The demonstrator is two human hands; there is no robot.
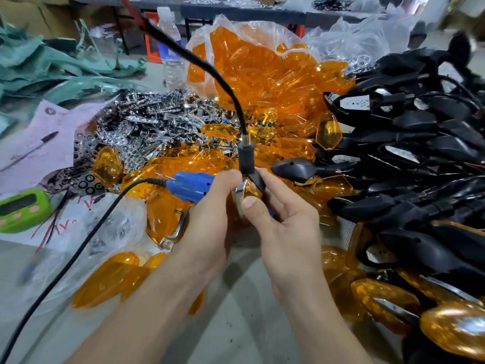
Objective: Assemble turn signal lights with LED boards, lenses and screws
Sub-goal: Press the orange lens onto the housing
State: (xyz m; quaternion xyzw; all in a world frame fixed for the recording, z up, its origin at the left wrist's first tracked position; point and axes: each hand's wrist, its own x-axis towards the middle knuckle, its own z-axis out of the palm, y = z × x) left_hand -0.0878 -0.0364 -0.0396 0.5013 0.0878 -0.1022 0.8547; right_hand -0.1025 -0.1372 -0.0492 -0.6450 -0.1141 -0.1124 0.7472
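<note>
Both hands meet at the middle of the head view around one turn signal light point(250, 189), a black housing with an orange lens and a chrome edge, its black stem and wire rising up and left. My right hand point(278, 222) grips it, thumb on the lens face and fingers behind. My left hand point(210, 222) holds a blue electric screwdriver point(190, 186) whose black cord runs off to the lower left, and its fingertips touch the light. The screwdriver's tip is hidden behind my hands.
A heap of loose orange lenses point(265, 82) spills from a clear bag behind my hands. Chrome reflector parts point(147, 127) lie at the left, black housings point(420, 143) are piled at the right. A green timer point(22, 210), pink paper and a water bottle point(172, 48) are further left.
</note>
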